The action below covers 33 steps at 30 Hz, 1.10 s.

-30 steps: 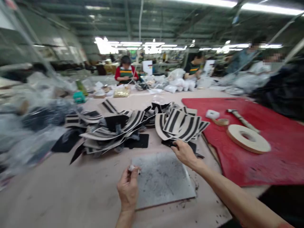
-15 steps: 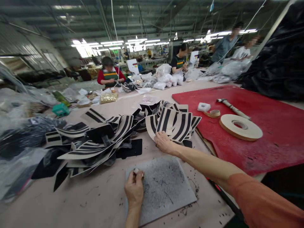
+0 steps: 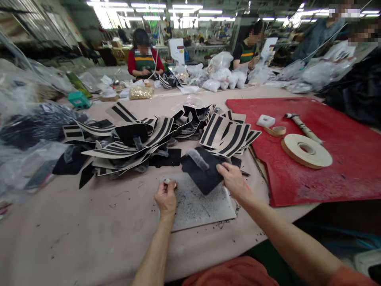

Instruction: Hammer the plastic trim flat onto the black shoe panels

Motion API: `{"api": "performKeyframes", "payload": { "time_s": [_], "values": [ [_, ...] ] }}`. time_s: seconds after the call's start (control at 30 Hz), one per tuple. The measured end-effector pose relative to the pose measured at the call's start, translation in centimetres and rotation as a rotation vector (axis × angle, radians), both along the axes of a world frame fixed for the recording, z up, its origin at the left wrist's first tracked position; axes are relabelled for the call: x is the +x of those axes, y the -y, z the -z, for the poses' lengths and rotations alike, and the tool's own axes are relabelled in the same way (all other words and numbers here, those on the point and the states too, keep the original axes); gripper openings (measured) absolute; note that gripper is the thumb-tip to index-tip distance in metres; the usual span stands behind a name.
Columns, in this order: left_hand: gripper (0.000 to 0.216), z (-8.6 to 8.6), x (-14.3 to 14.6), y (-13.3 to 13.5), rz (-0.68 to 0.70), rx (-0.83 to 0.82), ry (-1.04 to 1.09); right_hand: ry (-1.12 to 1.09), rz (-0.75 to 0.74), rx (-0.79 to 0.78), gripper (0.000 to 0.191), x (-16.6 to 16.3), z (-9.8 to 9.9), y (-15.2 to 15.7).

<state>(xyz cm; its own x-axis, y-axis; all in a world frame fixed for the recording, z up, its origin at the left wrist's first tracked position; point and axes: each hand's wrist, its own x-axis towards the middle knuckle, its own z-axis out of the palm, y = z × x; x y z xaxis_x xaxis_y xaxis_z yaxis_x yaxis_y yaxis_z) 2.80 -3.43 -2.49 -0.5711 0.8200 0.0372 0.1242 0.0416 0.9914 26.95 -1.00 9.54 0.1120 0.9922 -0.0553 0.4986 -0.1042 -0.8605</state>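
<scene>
My right hand (image 3: 235,180) pinches the right edge of a black panel (image 3: 206,172), holding it tilted above the far part of a grey board (image 3: 202,214). A crumpled clear plastic strip (image 3: 198,159) lies across the panel's upper face. Over the board's left edge, my left hand (image 3: 165,198) is closed on a small whitish piece (image 3: 169,181), mostly hidden by the fingers. Dark scraps and specks cover the board. Just beyond the panel is a stack of striped black-and-beige panels (image 3: 228,137); a larger heap of striped panels (image 3: 131,149) spreads to the left.
On the right, a red sheet (image 3: 303,186) carries a large tape roll (image 3: 294,149), a smaller roll (image 3: 278,130) and a wrapped-handle hammer (image 3: 303,128). Plastic bags (image 3: 222,75) line the table's far side, where co-workers (image 3: 144,59) sit. A teal box (image 3: 78,100) stands at far left.
My right hand has come back from the striped stack toward me and now holds a black panel over the board. My left hand stays closed near the board's left edge. The view has tilted down.
</scene>
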Motion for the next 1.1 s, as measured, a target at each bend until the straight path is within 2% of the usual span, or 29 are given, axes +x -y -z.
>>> {"api": "performKeyframes", "payload": {
  "time_s": [0.07, 0.13, 0.2, 0.27, 0.37, 0.43, 0.5, 0.6, 0.67, 0.73, 0.87, 0.97, 1.1],
  "values": [
    [0.028, 0.1, 0.0, 0.4, -0.047, 0.037, 0.096, -0.146, 0.066, -0.178, 0.036, 0.6, 3.6, 5.5],
    [0.029, -0.3, 0.4, 0.7, -0.054, 0.066, 0.163, -0.201, 0.118, -0.338, 0.035, 0.9, 6.7, 9.9],
    [0.028, -1.1, 1.3, 0.7, -0.011, 0.088, 0.197, -0.190, 0.143, -0.413, 0.034, 1.2, 8.5, 12.6],
    [0.027, -2.2, 2.7, 0.2, 0.090, 0.112, 0.214, -0.062, 0.111, -0.406, 0.033, 1.5, 8.9, 13.9],
    [0.025, -3.3, 5.5, -1.5, 0.291, 0.109, 0.217, 0.363, 0.000, -0.333, 0.022, 2.3, 7.4, 14.0],
    [0.024, -3.2, 7.1, -2.8, 0.370, 0.090, 0.212, 0.621, -0.032, -0.256, 0.017, 2.6, 5.8, 13.4],
    [0.023, -2.5, 8.1, -3.8, 0.391, 0.065, 0.197, 0.700, -0.049, -0.101, 0.022, 2.7, 4.2, 12.2],
    [0.022, -0.9, 8.5, -4.3, 0.398, 0.027, 0.121, 0.528, -0.214, 0.219, 0.039, 1.8, 2.9, 9.6],
    [0.021, -0.3, 8.4, -4.2, 0.400, 0.018, 0.050, 0.386, -0.356, 0.314, 0.049, 0.8, 3.6, 8.0],
    [0.020, -0.2, 8.2, -4.0, 0.400, 0.013, 0.022, 0.318, -0.409, 0.308, 0.052, -0.2, 5.3, 7.0],
    [0.023, -0.6, 8.3, -4.2, 0.429, 0.002, 0.155, 0.268, -0.377, 0.273, 0.056, -1.4, 8.5, 7.2],
    [0.025, -0.7, 8.5, -4.5, 0.491, -0.003, 0.215, 0.248, -0.363, 0.277, 0.058, -1.4, 8.9, 7.9],
    [0.026, -0.6, 8.6, -4.5, 0.536, 0.002, 0.138, 0.237, -0.366, 0.261, 0.060, -1.2, 8.3, 8.0]
  ]
}}
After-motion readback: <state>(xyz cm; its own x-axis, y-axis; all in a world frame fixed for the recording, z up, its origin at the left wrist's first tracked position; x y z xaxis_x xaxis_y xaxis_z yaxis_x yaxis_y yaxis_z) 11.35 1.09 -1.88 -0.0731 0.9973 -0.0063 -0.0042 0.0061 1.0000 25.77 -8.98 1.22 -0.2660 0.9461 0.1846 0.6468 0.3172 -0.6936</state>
